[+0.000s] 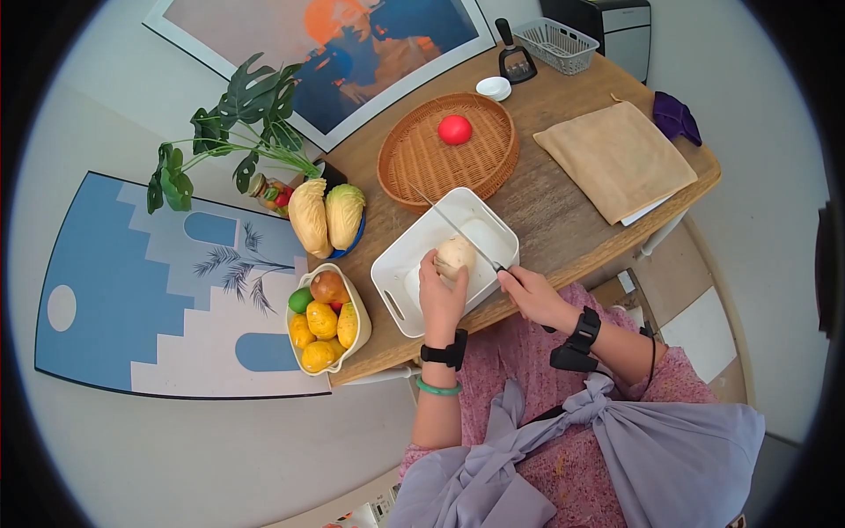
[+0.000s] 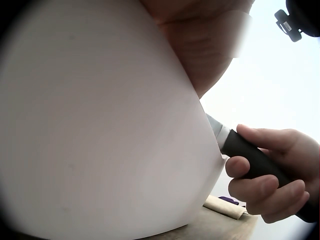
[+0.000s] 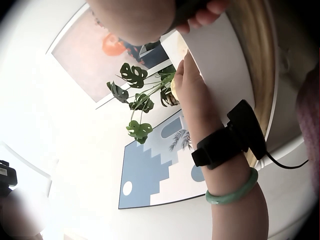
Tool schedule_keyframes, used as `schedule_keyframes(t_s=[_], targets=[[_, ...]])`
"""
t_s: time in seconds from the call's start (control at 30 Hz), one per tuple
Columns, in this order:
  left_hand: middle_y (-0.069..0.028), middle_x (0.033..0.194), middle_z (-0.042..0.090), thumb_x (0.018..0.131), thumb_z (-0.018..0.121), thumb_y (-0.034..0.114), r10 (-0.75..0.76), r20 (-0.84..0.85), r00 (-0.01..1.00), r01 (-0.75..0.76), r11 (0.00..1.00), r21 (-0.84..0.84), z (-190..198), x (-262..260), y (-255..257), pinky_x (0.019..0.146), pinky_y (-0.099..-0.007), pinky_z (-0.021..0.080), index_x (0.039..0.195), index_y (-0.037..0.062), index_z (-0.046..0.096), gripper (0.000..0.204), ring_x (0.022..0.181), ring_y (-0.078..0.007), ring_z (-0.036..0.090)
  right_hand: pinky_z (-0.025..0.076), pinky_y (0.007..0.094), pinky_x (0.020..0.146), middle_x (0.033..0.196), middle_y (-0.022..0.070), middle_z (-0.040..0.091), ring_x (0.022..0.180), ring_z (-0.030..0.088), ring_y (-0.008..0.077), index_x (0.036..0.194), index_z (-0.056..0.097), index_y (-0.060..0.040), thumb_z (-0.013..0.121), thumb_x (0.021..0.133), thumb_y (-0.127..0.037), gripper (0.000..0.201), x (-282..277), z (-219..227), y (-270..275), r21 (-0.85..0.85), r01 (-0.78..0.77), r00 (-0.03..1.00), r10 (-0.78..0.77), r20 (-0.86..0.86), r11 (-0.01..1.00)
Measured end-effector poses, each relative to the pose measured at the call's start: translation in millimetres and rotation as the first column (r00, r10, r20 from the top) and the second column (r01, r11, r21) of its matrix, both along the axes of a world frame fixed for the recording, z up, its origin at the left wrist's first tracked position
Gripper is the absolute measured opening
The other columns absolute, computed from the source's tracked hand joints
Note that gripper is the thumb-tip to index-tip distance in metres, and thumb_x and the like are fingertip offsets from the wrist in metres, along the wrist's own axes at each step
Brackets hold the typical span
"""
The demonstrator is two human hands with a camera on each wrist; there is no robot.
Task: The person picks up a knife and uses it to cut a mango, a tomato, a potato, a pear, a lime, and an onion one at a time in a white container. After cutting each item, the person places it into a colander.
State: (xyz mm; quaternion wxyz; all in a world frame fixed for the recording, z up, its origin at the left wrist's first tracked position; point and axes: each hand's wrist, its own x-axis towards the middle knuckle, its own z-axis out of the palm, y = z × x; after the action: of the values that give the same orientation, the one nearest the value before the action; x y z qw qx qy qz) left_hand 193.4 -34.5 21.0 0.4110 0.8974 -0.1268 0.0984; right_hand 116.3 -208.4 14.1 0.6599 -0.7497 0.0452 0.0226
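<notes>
In the head view my left hand (image 1: 440, 295) holds a pale, round root vegetable (image 1: 455, 253) over the white rectangular tub (image 1: 405, 316). My right hand (image 1: 532, 297) grips a knife by its black handle (image 2: 257, 162), seen in the left wrist view. The long knife blade (image 1: 446, 218) slants across the tub, lying along the vegetable's right side in the head view. From the left wrist, the tub's white wall (image 2: 100, 120) fills most of the picture and hides the vegetable. The right wrist view has the left hand (image 3: 192, 90) at the tub's rim.
Behind the tub stands a round wicker tray (image 1: 400, 158) with a red round item (image 1: 455, 130). Cabbages (image 1: 310, 216) and a fruit basket (image 1: 359, 341) are on the left. A folded tan cloth (image 1: 616, 158) lies right, near the table edge. A grey basket (image 1: 563, 51) stands farther back.
</notes>
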Motion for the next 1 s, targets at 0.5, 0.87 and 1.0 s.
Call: schedule_keyframes(t_s=[0.5, 0.87, 1.0], targets=[[-0.0240, 0.114, 0.058, 0.075, 0.067, 0.017, 0.035, 0.017, 0.999, -0.036, 0.998, 0.045, 7, -3, -4, 0.083, -0.0451, 0.049, 0.122, 0.0025, 0.047, 0.053, 0.099, -0.0418, 0.060, 0.047, 0.0425, 0.072, 0.084, 0.0261, 0.064, 0.081, 0.063, 0.0399, 0.099, 0.059, 0.0059, 0.045, 0.099, -0.037, 0.044, 1, -1, 0, -0.046, -0.016, 1.000, 0.016, 0.003, 0.999], [-0.0236, 0.117, 0.054, 0.078, 0.067, 0.017, 0.039, 0.098, 0.994, -0.047, 0.996, 0.073, 2, -2, -1, 0.084, -0.0459, 0.048, 0.123, 0.0012, 0.047, 0.052, 0.100, -0.0424, 0.059, 0.047, 0.0416, 0.070, 0.082, 0.0246, 0.063, 0.077, 0.063, 0.0357, 0.100, 0.058, 0.0057, 0.045, 0.100, -0.036, 0.044, -3, 3, 3, 0.013, -0.033, 0.999, 0.032, 0.030, 0.999], [-0.0215, 0.117, 0.053, 0.079, 0.067, 0.018, 0.070, 0.048, 0.996, -0.074, 0.993, 0.095, 2, -3, -2, 0.085, -0.0401, 0.049, 0.126, 0.0021, 0.047, 0.053, 0.102, -0.0346, 0.057, 0.046, 0.0407, 0.070, 0.080, 0.0231, 0.063, 0.076, 0.062, 0.0342, 0.098, 0.058, 0.0053, 0.045, 0.100, -0.036, 0.043, 0, -3, 3, -0.006, -0.044, 0.998, 0.044, -0.034, 0.999]])
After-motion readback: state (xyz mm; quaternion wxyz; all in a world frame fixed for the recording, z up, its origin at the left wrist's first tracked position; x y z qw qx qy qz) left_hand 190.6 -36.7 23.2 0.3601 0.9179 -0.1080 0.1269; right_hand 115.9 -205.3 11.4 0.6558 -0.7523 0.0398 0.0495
